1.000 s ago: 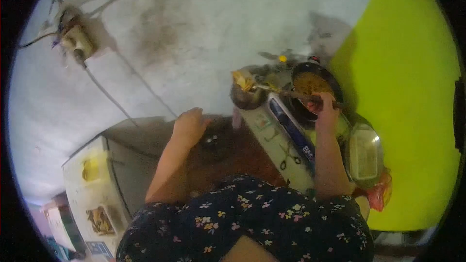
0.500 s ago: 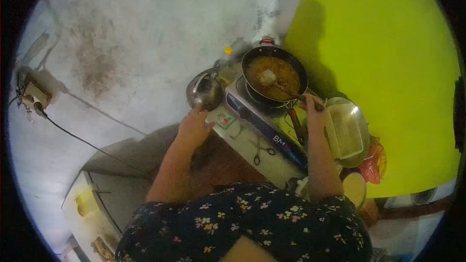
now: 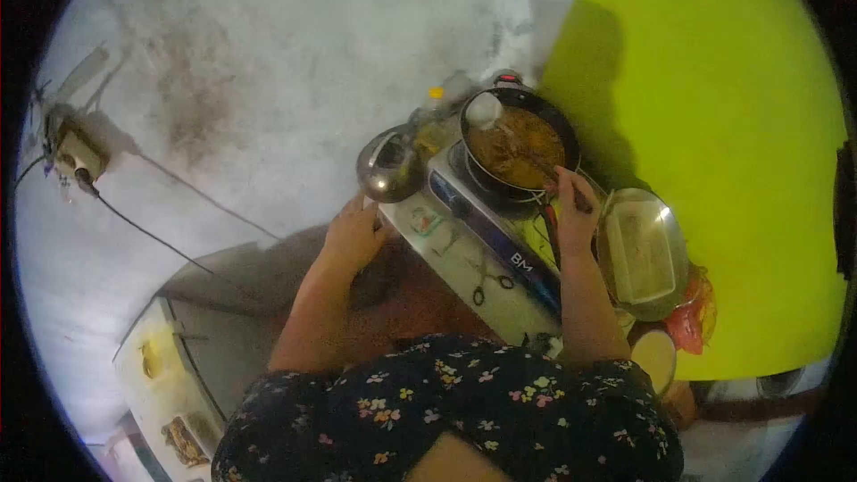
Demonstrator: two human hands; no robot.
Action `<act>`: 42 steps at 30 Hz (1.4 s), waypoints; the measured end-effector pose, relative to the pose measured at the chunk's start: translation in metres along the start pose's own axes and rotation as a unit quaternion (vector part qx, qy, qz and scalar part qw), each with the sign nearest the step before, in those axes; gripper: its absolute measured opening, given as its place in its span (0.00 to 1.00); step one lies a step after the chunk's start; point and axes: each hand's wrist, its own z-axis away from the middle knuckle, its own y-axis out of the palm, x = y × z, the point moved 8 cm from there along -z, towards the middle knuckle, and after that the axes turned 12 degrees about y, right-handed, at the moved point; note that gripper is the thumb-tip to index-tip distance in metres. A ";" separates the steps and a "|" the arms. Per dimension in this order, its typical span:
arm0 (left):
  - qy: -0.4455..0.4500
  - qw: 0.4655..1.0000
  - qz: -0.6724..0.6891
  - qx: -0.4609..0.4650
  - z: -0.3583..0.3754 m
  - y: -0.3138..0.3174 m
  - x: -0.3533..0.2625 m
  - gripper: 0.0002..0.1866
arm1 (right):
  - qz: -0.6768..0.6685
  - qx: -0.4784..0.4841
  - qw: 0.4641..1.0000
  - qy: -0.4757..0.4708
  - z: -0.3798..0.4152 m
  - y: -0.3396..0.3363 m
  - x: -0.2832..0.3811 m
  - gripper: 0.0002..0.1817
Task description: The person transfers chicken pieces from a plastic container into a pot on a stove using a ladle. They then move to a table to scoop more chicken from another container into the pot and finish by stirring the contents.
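My right hand (image 3: 576, 210) is wrapped round the dark handle of a ladle (image 3: 485, 111). The ladle's pale, round head is near the far left rim of a black frying pan (image 3: 566, 116), which holds brownish-orange food in liquid (image 3: 536, 132). The pan sits on a portable stove (image 3: 500, 241) marked "BM". My left hand (image 3: 353, 236) rests at the corner of the white tabletop, thumb apart from the fingers, just below a shiny metal lidded pot (image 3: 390, 174). It holds nothing that I can see.
An oil bottle with a yellow cap (image 3: 436, 94) stands behind the pot. Scissors (image 3: 486, 281) and a small packet (image 3: 426, 221) lie before the stove. To the right are a rectangular tray (image 3: 641, 254) and a red plastic bag (image 3: 689, 317). A wall socket (image 3: 80, 156) is far left.
The ladle's head has shifted from the middle of the food toward the pan's far left rim. My left hand, earlier at the pot, now sits slightly below it. The view has shifted a little.
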 end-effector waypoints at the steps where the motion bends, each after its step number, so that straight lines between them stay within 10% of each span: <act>1: -0.014 1.000 -0.010 0.004 0.006 -0.001 0.007 0.31 | -0.012 -0.027 0.994 0.106 0.000 0.000 -0.007 0.13; 16: -0.198 0.977 -0.010 -0.074 0.179 -0.060 0.149 0.36 | -0.179 0.242 0.936 0.181 0.060 0.232 0.013 0.16; 42: -0.572 0.811 -0.051 -0.110 0.585 -0.080 0.321 0.40 | -0.031 0.699 0.711 0.073 0.464 0.659 0.140 0.16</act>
